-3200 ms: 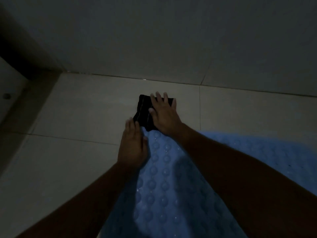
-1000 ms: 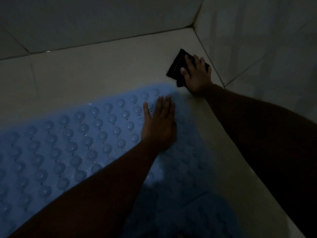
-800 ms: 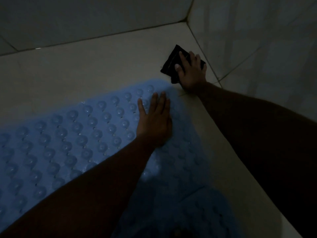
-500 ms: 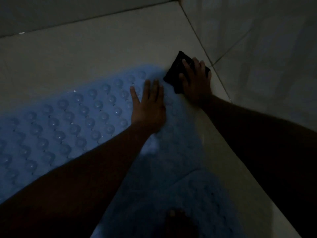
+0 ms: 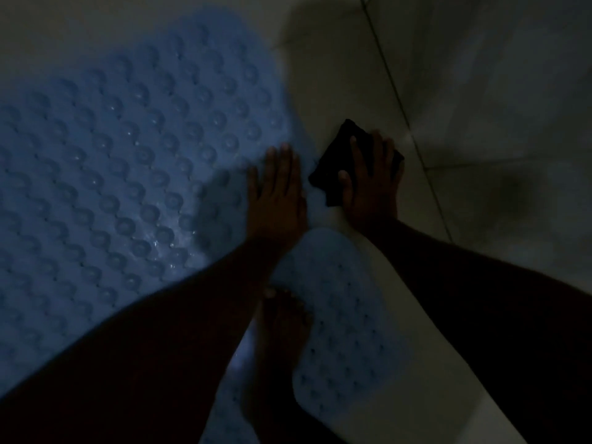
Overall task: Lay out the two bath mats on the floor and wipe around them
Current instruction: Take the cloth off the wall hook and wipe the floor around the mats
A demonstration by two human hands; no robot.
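Right hand (image 5: 371,184): flat, fingers spread, pressing a folded dark cloth (image 5: 333,168) to the tiled floor (image 5: 336,75) beside the large mat (image 5: 128,171).
Left hand (image 5: 278,190): open, palm down on that mat's edge, gripping nothing.
Small mat (image 5: 346,315): near, under a bare foot (image 5: 282,328).
Both mats: blue, rubbery, round-cornered, studded with suction cups.
Advice: keep even pressure; hold the edge steady; wipe along the rim.

Tiled floor (image 5: 336,78), two blue bath mats (image 5: 128,155), black cloth (image 5: 333,161)
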